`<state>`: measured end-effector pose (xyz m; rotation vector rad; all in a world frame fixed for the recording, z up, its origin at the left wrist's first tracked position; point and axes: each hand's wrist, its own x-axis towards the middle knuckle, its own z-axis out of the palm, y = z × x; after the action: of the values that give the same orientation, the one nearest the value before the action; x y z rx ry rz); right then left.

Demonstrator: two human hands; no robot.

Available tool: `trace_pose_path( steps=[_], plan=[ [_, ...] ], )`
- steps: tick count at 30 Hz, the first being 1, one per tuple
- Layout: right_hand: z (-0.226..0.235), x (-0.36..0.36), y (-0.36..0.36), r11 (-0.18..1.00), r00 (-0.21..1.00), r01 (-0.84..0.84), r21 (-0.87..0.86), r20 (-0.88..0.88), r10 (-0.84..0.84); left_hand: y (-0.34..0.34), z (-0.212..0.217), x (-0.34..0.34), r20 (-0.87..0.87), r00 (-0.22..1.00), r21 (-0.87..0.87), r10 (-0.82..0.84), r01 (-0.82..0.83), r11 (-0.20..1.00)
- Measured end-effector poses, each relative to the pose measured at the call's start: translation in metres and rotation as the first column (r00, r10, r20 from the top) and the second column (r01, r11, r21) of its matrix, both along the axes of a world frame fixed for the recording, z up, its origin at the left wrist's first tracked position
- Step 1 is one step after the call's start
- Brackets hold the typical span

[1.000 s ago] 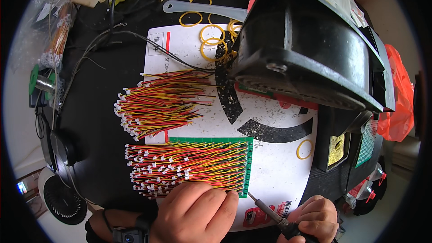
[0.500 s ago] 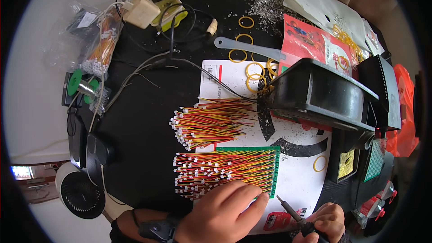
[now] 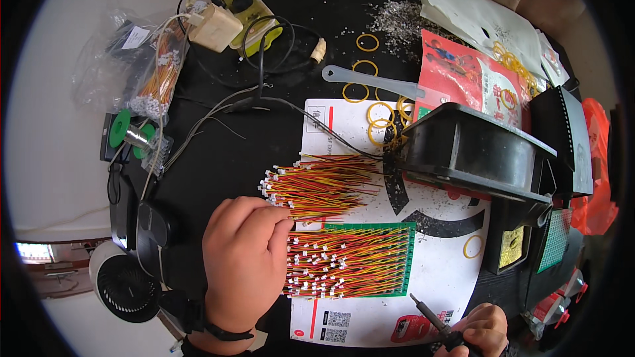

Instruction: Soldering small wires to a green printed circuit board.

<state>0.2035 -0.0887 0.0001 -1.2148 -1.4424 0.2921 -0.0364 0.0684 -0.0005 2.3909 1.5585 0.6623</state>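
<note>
My left hand is closed, fingertips together at the lower left edge of a loose pile of cables; what the fingertips pinch is hidden. These cables are thin red, yellow and black wires with white plugs. Just below lies a green circuit board, covered by rows of similar cables whose bare ends reach its right edge. My left hand covers some plugs at the left ends of these rows. At the lower right, my right hand grips a soldering iron, its tip pointing up and left towards the board's lower right corner.
A black fan-like box stands right of the cables, beside a yellow sponge tray. Rubber bands and a plastic strip lie behind. A solder spool, bagged cables and a power strip occupy the left.
My left hand has moved left and up from the board's lower right corner to the edge of the loose cables. My right hand still holds the soldering iron in nearly the same place.
</note>
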Motion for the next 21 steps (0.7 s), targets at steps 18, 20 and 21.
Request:
trace_pose_path(
  steps=[18, 20, 21],
  plan=[
    [0.006, 0.001, 0.001, 0.999, 0.999, -0.022, -0.039, 0.03, 0.023, 0.004, 0.006, 0.0, 0.036, 0.998, 0.01, 0.057, -0.057, 0.998],
    [0.006, 0.002, 0.0, 0.999, 0.999, -0.028, -0.035, 0.034, 0.029, 0.006, 0.0, -0.001, 0.047, 0.999, 0.001, 0.003, -0.003, 1.0],
    [0.006, 0.002, 0.0, 0.999, 0.999, -0.03, -0.033, 0.041, 0.031, 0.007, -0.001, -0.002, 0.045, 0.999, 0.003, 0.004, -0.005, 1.0]
  ],
)
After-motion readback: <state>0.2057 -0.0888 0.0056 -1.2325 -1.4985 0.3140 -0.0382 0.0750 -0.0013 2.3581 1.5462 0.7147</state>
